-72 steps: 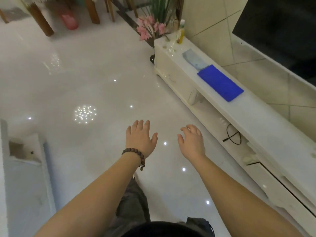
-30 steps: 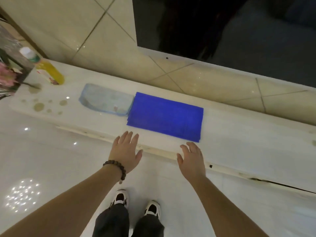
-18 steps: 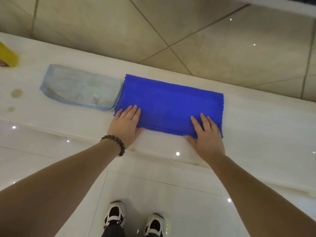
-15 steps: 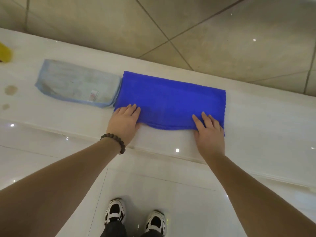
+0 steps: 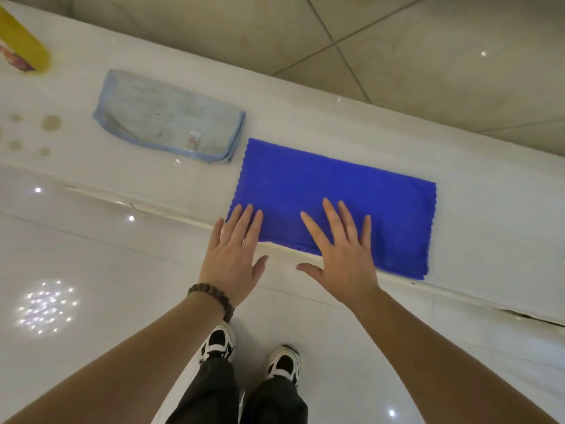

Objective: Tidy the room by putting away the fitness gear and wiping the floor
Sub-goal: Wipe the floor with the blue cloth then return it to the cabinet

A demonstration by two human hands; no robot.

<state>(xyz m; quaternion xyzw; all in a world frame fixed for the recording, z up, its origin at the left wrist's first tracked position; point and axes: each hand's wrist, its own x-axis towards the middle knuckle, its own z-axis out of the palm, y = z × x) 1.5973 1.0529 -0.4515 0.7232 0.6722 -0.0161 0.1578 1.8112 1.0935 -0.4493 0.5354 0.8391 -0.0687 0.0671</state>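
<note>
A folded bright blue cloth (image 5: 351, 194) lies flat on the white cabinet top (image 5: 489, 215), its near edge at the cabinet's front edge. My left hand (image 5: 234, 258), with a bead bracelet at the wrist, hovers at the cloth's near left corner with straight spread fingers. My right hand (image 5: 342, 249) is spread flat over the cloth's near middle, fingers straight; whether it presses the cloth I cannot tell. Neither hand holds anything.
A folded pale blue cloth (image 5: 171, 117) lies on the cabinet left of the blue one. A yellow bottle (image 5: 23, 47) stands at the far left, with brownish spots (image 5: 50, 122) beside it. Glossy white floor (image 5: 91, 270) lies below; my shoes (image 5: 218, 341) stand near the cabinet.
Both hands have pulled back from the cloth's two near corners and shifted left along it, fingers now spread. The blue cloth sits closer to the cabinet's front edge, apart from the pale cloth.
</note>
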